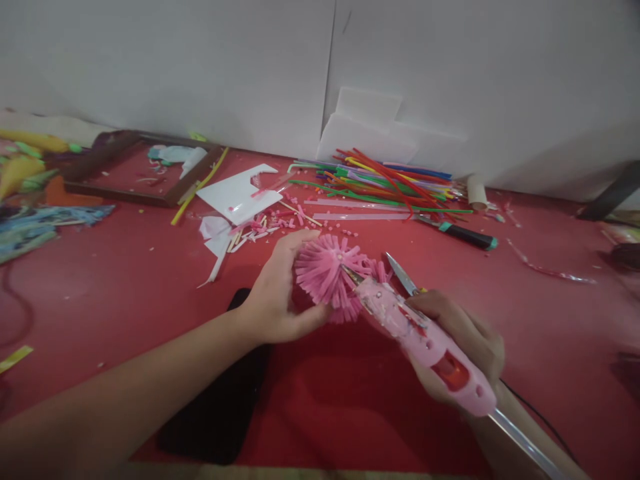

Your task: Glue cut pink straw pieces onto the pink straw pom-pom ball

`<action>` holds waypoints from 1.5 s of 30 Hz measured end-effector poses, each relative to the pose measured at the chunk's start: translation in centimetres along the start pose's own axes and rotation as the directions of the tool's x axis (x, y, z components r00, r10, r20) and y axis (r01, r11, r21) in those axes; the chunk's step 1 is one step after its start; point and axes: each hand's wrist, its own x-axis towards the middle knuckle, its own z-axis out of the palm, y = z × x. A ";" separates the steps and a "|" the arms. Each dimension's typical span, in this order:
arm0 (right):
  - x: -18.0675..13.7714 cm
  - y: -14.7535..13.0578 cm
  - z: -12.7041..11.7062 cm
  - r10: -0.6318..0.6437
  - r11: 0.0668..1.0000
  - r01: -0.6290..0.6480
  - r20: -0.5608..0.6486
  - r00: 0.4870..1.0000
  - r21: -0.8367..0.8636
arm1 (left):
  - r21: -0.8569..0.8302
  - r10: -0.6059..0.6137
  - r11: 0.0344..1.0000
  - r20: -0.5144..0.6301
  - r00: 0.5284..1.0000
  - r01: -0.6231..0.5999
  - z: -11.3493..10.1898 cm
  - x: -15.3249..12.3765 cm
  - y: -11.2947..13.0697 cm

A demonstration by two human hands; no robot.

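My left hand [285,293] is closed around the left side of a pink fringed pom-pom flower [327,270], thumb below and fingers behind it. In my right hand [463,333] is a pink hot glue gun [420,327], with a clear glue stick [525,440] sticking out of its rear end. The gun's metal nozzle points at the middle of the flower; whether it touches cannot be told. Just beyond my right hand lies a pair of scissors [400,272], blades outward, its handles mostly hidden by the hand. More pink fringe shows behind the nozzle.
A black phone [215,407] lies under my left forearm. Further back are colourful pipe cleaners [385,180], a knife with a black handle [465,235], a cardboard tube [477,193], white paper [240,193] with pink scraps, and a brown frame [175,193]. A white wall stands behind.
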 end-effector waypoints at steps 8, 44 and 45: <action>-0.1 0.0 0.0 0.007 1.000 -0.007 -0.010 1.000 -0.005 | -0.020 -0.015 1.000 0.024 1.000 0.016 -0.2 0.2 0.3; 0.0 0.2 -0.3 -0.038 0.994 0.037 -0.003 0.999 -0.107 | 0.008 -0.143 0.989 -0.090 0.986 0.144 0.1 0.4 0.3; 0.0 0.2 -0.3 -0.027 0.994 0.027 -0.001 1.000 -0.102 | 0.011 -0.146 0.989 -0.087 0.985 0.148 0.1 0.4 0.3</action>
